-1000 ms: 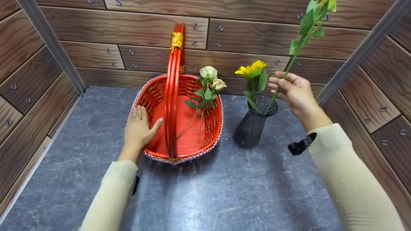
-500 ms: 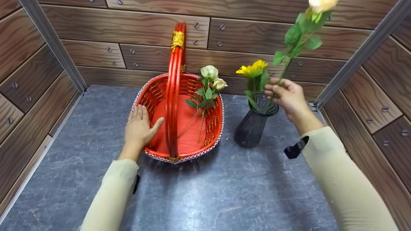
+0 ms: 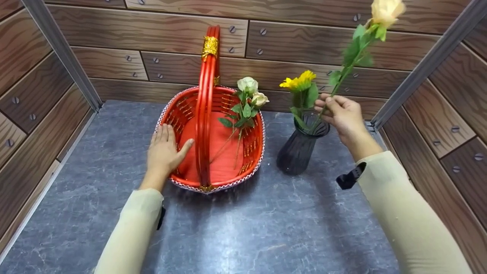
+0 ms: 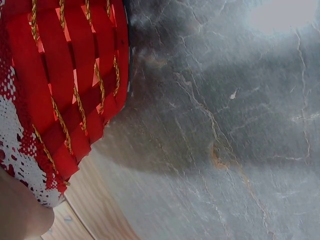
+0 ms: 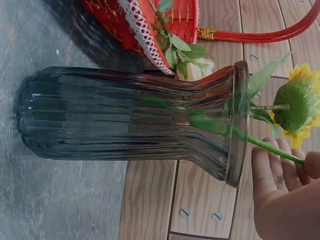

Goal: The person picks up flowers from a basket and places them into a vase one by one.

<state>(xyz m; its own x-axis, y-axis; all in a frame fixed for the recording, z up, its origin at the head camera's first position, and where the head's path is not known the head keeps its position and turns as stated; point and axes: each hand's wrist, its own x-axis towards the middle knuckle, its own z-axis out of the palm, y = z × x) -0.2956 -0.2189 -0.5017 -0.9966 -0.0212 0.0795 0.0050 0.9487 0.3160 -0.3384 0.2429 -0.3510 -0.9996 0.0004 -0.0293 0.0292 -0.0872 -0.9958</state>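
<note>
My right hand (image 3: 344, 116) pinches the green stem of a peach rose (image 3: 387, 13) above the dark glass vase (image 3: 296, 154); the stem's lower part is inside the vase mouth. A yellow sunflower (image 3: 299, 82) stands in the same vase, and in the right wrist view its head (image 5: 296, 104) is beside my fingers. My left hand (image 3: 163, 154) rests with straight fingers on the left rim of the red basket (image 3: 224, 184), thumb pointing inward. The left wrist view shows the basket's woven side (image 4: 75, 75) and part of my hand (image 4: 25, 210).
Two pale roses (image 3: 247, 86) with leaves lean on the basket's right inner side, their stems toward its bottom. The basket's tall red handle (image 3: 205, 99) arches over it. Wood-patterned walls (image 3: 289, 42) enclose the grey marbled surface (image 3: 243, 236) at the back and sides.
My right hand has moved down and left toward the vase, lowering the rose; its blossom has come into view. The left hand remains on the basket rim.
</note>
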